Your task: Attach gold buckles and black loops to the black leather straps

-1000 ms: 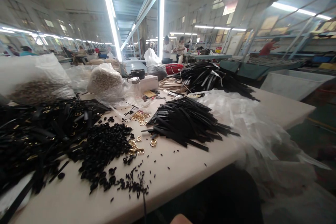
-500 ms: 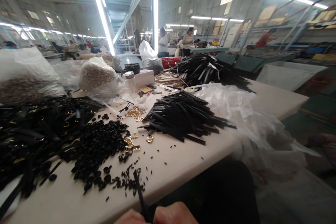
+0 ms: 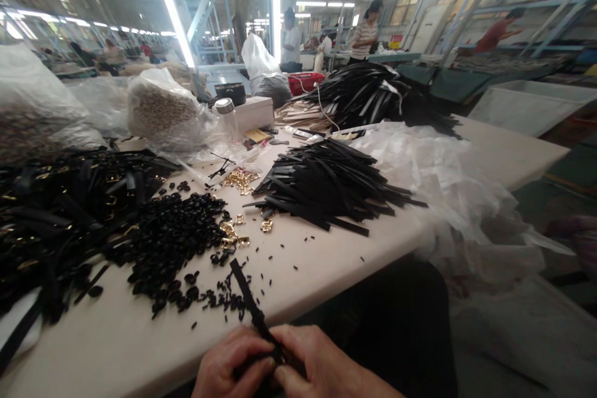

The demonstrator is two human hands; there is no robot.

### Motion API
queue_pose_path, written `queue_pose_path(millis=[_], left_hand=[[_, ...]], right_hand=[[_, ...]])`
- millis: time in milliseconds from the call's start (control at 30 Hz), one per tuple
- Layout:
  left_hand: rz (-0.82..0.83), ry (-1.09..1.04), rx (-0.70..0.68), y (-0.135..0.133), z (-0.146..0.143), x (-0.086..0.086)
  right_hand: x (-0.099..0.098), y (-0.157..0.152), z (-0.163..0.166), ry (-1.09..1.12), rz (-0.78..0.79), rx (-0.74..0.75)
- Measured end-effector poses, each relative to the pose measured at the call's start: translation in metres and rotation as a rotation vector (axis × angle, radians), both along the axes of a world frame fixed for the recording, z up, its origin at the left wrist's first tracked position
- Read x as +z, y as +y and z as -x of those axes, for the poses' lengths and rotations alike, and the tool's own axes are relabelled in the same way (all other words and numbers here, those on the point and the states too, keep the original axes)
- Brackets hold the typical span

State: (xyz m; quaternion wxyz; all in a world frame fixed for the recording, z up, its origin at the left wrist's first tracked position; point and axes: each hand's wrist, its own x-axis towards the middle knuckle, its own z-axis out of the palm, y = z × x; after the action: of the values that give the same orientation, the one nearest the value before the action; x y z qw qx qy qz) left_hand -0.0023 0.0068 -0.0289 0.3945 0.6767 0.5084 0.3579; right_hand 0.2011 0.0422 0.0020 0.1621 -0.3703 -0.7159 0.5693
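Note:
At the near table edge, my left hand [image 3: 234, 360] and my right hand [image 3: 314, 357] meet, both with fingers pinched on one black strap [image 3: 247, 289]. Its free end points up and away over the table, and a small loop seems to sit around it; the part between my fingers is mostly hidden. Just beyond lie small black bits [image 3: 226, 298] and a heap of small black loops [image 3: 177, 239]. Gold buckles [image 3: 229, 234] lie beside that heap. A pile of loose black straps [image 3: 326, 183] spreads farther to the right.
Black straps with gold buckles [image 3: 69, 211] are heaped at the left. Behind them stand clear bags of small pieces [image 3: 161, 106] and a jar [image 3: 226, 115]. A bigger strap bundle [image 3: 368, 93] lies at the back; crumpled clear plastic [image 3: 429, 168] hangs over the right edge. People work farther off.
The view has tilted down, so more of both hands shows. The strap in them has risen and now leans to the left.

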Motion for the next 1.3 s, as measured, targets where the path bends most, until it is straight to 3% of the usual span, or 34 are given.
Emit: queue_pose_path(millis=[167, 267, 400, 600, 867, 933, 1100, 1300], left_hand=[[0.257, -0.185, 0.086, -0.001, -0.01, 0.027], [0.466, -0.403, 0.253, -0.002, -0.009, 0.028], [0.551, -0.625, 0.412, 0.0, -0.006, 0.024], [0.596, -0.67, 0.355, 0.001, -0.005, 0.028], [0.486, -0.455, 0.256, -0.006, -0.009, 0.033], [0.454, -0.434, 0.277, -0.007, -0.012, 0.033], [0.319, -0.348, 0.283, -0.008, -0.013, 0.038], [0.527, -0.475, 0.327, -0.009, -0.012, 0.035]], right_hand=[[-0.003, 0.002, 0.0, 0.099, 0.018, -0.178], [-0.008, 0.002, 0.001, 0.184, 0.088, -0.218], [-0.005, 0.001, 0.003, 0.198, 0.041, -0.201], [0.003, -0.002, 0.005, 0.192, 0.053, -0.138], [0.003, -0.004, 0.003, 0.259, 0.353, -0.101], [0.003, -0.004, 0.002, 0.246, 0.332, -0.071], [0.001, -0.004, -0.001, 0.143, 0.102, -0.117], [-0.001, -0.005, 0.001, 0.037, -0.065, -0.147]])
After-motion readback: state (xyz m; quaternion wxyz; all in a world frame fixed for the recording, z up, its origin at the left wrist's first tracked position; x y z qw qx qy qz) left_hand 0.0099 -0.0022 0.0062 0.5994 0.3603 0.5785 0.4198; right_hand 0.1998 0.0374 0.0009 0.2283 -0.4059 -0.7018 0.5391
